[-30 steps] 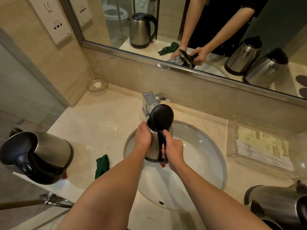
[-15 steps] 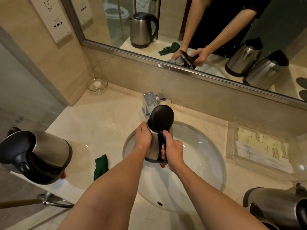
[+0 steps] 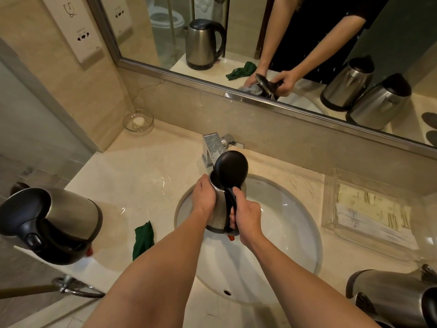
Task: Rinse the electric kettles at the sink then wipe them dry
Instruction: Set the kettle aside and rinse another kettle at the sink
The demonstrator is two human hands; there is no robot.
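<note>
Beige marble countertop (image 3: 142, 176) surrounds a white sink (image 3: 295, 233), over which a steel kettle (image 3: 218, 209), lid raised, is held just under the faucet (image 3: 212, 145). Its black handle is gripped by the right hand (image 3: 247, 218); its body is clasped by the left hand (image 3: 203, 197). A green cloth (image 3: 143, 237) is seen at eight o'clock from the basin.

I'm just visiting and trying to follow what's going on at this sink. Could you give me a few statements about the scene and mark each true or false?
1. The kettle held over the sink has its lid open. True.
2. The right hand grips the kettle's handle. True.
3. The left hand holds the green cloth. False: the cloth lies on the counter; the left hand holds the kettle's body.
4. The glass dish sits right of the faucet. False: it sits to the left, near the corner.
</note>
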